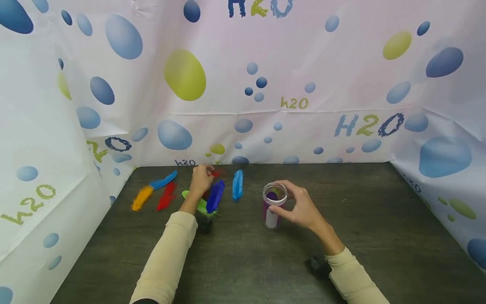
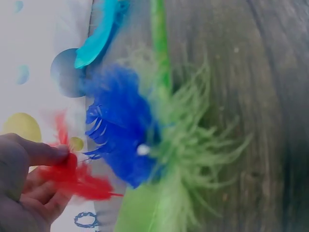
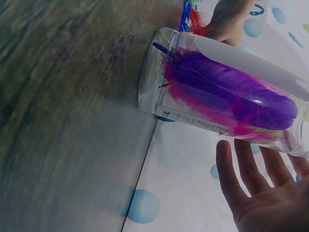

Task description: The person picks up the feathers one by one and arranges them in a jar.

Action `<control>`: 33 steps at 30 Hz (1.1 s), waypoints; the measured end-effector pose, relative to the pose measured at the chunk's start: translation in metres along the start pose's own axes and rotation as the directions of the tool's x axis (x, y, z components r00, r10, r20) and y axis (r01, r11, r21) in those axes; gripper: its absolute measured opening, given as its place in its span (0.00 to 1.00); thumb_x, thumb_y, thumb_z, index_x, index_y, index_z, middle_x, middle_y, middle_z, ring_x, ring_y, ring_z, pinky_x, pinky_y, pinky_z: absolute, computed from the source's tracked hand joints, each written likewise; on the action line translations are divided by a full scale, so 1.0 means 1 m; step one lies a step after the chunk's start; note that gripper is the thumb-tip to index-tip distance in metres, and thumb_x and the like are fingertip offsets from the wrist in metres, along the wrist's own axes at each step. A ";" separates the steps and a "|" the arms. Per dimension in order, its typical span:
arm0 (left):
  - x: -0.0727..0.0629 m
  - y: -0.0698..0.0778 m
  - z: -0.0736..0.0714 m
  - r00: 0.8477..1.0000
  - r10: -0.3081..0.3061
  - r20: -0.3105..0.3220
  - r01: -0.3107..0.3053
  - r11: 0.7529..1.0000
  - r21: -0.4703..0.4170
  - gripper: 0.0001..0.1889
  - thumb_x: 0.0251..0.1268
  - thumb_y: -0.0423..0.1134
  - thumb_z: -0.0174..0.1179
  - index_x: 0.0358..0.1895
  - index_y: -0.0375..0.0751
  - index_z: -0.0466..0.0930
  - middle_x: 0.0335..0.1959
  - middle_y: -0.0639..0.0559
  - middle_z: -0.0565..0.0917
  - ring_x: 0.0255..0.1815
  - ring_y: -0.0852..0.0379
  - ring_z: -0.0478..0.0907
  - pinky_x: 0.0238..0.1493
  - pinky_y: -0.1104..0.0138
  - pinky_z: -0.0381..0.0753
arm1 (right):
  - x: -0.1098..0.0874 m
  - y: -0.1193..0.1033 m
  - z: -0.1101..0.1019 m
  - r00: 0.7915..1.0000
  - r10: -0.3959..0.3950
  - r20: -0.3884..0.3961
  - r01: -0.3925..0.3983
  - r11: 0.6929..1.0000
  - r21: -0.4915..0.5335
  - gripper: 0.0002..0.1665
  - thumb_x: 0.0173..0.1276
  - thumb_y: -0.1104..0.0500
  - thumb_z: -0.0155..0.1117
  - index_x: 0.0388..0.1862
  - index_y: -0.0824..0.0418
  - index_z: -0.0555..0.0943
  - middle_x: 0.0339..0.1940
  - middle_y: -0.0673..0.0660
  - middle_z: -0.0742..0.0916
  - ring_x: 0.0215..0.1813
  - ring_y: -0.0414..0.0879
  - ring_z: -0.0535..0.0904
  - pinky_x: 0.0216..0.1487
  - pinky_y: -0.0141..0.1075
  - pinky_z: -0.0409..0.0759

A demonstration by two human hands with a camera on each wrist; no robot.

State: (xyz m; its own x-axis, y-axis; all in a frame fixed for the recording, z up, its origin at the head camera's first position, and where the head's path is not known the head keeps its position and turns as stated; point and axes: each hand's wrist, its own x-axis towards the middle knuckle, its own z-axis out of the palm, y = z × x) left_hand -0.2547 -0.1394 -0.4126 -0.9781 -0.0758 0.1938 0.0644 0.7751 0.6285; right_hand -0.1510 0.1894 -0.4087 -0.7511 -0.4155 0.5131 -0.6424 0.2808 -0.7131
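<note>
My left hand [image 1: 201, 180] is at the back of the table, pinching a red feather [image 2: 79, 180] between thumb and fingers. Just beside it lie a dark blue feather [image 1: 215, 196] and a green feather [image 2: 161, 53] with a fluffy base. To the right, my right hand [image 1: 303, 207] holds a clear open jar [image 1: 274, 198] upright, thumb at the near side and a finger behind the rim. Through its wall show a purple feather [image 3: 231, 89] and pink feather strands [image 3: 188, 99]. A white label [image 1: 271, 219] is on the jar.
Left of my left hand lie an orange-yellow feather [image 1: 142, 198], a blue feather [image 1: 163, 180] and another red feather [image 1: 166, 197]. A light blue feather [image 1: 237, 185] lies between the hands. A printed white sheet [image 1: 243, 84] rises behind the dark table [image 1: 243, 261].
</note>
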 end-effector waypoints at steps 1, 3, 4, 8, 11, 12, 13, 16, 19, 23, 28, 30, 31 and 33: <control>0.000 0.000 -0.001 1.000 0.010 -0.020 -0.010 1.000 -0.007 0.13 0.62 0.19 0.61 0.49 0.27 0.84 0.33 0.39 0.83 0.35 0.42 0.80 0.41 0.51 0.81 | 0.000 0.000 0.000 1.000 0.000 0.001 0.000 1.000 0.000 0.32 0.62 0.59 0.76 0.65 0.63 0.78 0.55 0.60 0.88 0.52 0.56 0.86 0.49 0.49 0.88; 0.000 0.000 -0.003 0.998 0.020 -0.056 -0.022 0.999 -0.041 0.13 0.61 0.18 0.62 0.49 0.26 0.85 0.36 0.37 0.84 0.38 0.40 0.82 0.44 0.50 0.82 | 0.000 0.000 0.000 1.000 -0.001 0.000 0.001 1.000 0.000 0.32 0.62 0.60 0.76 0.64 0.63 0.78 0.55 0.59 0.88 0.52 0.55 0.86 0.49 0.48 0.88; 0.000 0.001 -0.003 0.997 0.020 -0.070 -0.025 0.998 -0.065 0.14 0.61 0.18 0.63 0.50 0.25 0.85 0.38 0.35 0.85 0.40 0.39 0.82 0.46 0.50 0.83 | 0.000 0.000 0.000 1.000 0.000 0.000 0.000 1.000 0.000 0.32 0.62 0.60 0.76 0.64 0.63 0.78 0.55 0.59 0.88 0.52 0.55 0.86 0.49 0.47 0.88; -0.001 0.004 -0.006 0.994 -0.019 -0.112 -0.003 0.981 -0.193 0.18 0.60 0.18 0.65 0.55 0.25 0.84 0.46 0.32 0.87 0.44 0.37 0.85 0.51 0.49 0.84 | 0.000 0.000 -0.001 1.000 0.006 0.000 -0.006 1.000 0.000 0.32 0.62 0.60 0.76 0.64 0.63 0.78 0.55 0.59 0.88 0.52 0.55 0.86 0.48 0.45 0.88; -0.002 0.006 -0.007 0.989 -0.074 -0.124 0.036 0.958 -0.286 0.20 0.60 0.19 0.67 0.58 0.26 0.83 0.47 0.32 0.88 0.44 0.38 0.86 0.51 0.51 0.86 | 0.000 0.000 -0.001 1.000 0.016 0.005 -0.016 1.000 0.002 0.32 0.62 0.59 0.76 0.64 0.63 0.78 0.55 0.60 0.88 0.52 0.58 0.86 0.49 0.44 0.88; -0.003 0.007 -0.008 0.988 -0.093 -0.124 0.050 0.948 -0.314 0.21 0.60 0.19 0.67 0.58 0.26 0.83 0.46 0.33 0.88 0.44 0.38 0.86 0.51 0.51 0.86 | 0.000 0.000 -0.001 1.000 0.018 0.006 -0.018 1.000 0.003 0.32 0.62 0.59 0.76 0.64 0.63 0.78 0.55 0.60 0.88 0.52 0.60 0.86 0.49 0.44 0.88; -0.003 0.007 -0.008 0.986 -0.110 -0.123 0.062 0.938 -0.340 0.21 0.61 0.19 0.67 0.59 0.27 0.83 0.45 0.33 0.89 0.44 0.38 0.87 0.50 0.53 0.86 | -0.001 0.000 -0.001 1.000 0.019 0.007 -0.019 1.000 0.004 0.32 0.62 0.59 0.76 0.64 0.64 0.78 0.55 0.61 0.88 0.52 0.61 0.86 0.49 0.44 0.88; -0.003 0.008 -0.010 0.982 -0.148 -0.115 0.090 0.910 -0.405 0.21 0.61 0.19 0.67 0.59 0.27 0.83 0.40 0.36 0.90 0.44 0.39 0.87 0.46 0.60 0.87 | -0.001 0.000 -0.001 1.000 0.018 0.006 -0.018 1.000 0.005 0.32 0.62 0.59 0.76 0.64 0.64 0.78 0.55 0.62 0.88 0.51 0.61 0.86 0.49 0.44 0.88; -0.004 0.009 -0.013 0.975 -0.197 -0.104 0.130 0.882 -0.453 0.21 0.61 0.20 0.68 0.59 0.28 0.83 0.34 0.45 0.90 0.44 0.40 0.86 0.44 0.64 0.85 | -0.001 -0.001 -0.001 1.000 0.017 0.003 -0.017 1.000 0.000 0.32 0.62 0.59 0.76 0.64 0.63 0.78 0.55 0.63 0.88 0.51 0.58 0.86 0.49 0.44 0.88; -0.007 0.011 -0.016 0.964 -0.252 -0.082 0.178 0.846 -0.503 0.21 0.62 0.23 0.70 0.60 0.31 0.83 0.35 0.45 0.90 0.43 0.45 0.85 0.38 0.70 0.81 | 0.000 -0.001 -0.001 1.000 0.018 0.002 -0.018 1.000 -0.004 0.32 0.62 0.59 0.77 0.64 0.64 0.78 0.55 0.64 0.88 0.51 0.57 0.86 0.49 0.44 0.88; -0.010 0.012 -0.019 0.963 -0.264 -0.057 0.189 0.807 -0.559 0.22 0.65 0.27 0.70 0.62 0.32 0.81 0.37 0.44 0.91 0.32 0.60 0.82 0.34 0.73 0.78 | 0.000 -0.002 -0.002 1.000 0.014 0.005 -0.014 1.000 0.002 0.32 0.62 0.58 0.76 0.64 0.64 0.78 0.55 0.62 0.88 0.52 0.60 0.86 0.49 0.44 0.88; -0.012 0.012 -0.021 0.963 -0.266 -0.046 0.192 0.794 -0.577 0.21 0.66 0.29 0.70 0.62 0.32 0.81 0.35 0.47 0.91 0.28 0.62 0.81 0.37 0.68 0.81 | 0.001 -0.002 -0.002 1.000 0.013 0.006 -0.013 1.000 0.002 0.32 0.62 0.58 0.76 0.64 0.64 0.78 0.55 0.61 0.88 0.52 0.60 0.86 0.49 0.45 0.88; -0.012 0.012 -0.021 0.962 -0.268 -0.040 0.195 0.788 -0.585 0.21 0.66 0.29 0.70 0.62 0.33 0.81 0.34 0.49 0.91 0.27 0.63 0.81 0.39 0.65 0.82 | 0.001 -0.002 -0.001 1.000 0.013 0.006 -0.013 1.000 0.000 0.32 0.63 0.58 0.76 0.64 0.64 0.78 0.55 0.61 0.88 0.52 0.60 0.86 0.49 0.45 0.88; -0.013 0.012 -0.022 0.962 -0.272 -0.029 0.202 0.776 -0.597 0.21 0.67 0.30 0.70 0.62 0.33 0.80 0.33 0.52 0.90 0.25 0.63 0.81 0.43 0.59 0.83 | 0.001 -0.002 -0.001 1.000 0.017 0.006 -0.017 1.000 -0.004 0.32 0.62 0.58 0.76 0.64 0.64 0.78 0.55 0.61 0.88 0.52 0.59 0.86 0.49 0.45 0.88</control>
State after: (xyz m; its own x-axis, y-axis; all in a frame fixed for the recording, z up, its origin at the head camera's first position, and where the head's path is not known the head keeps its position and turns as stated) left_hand -0.2366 -0.1426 -0.3908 -0.9526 -0.3019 0.0370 -0.0292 0.2118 0.9769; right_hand -0.1504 0.1897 -0.4059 -0.7607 -0.4159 0.4983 -0.6305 0.2912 -0.7195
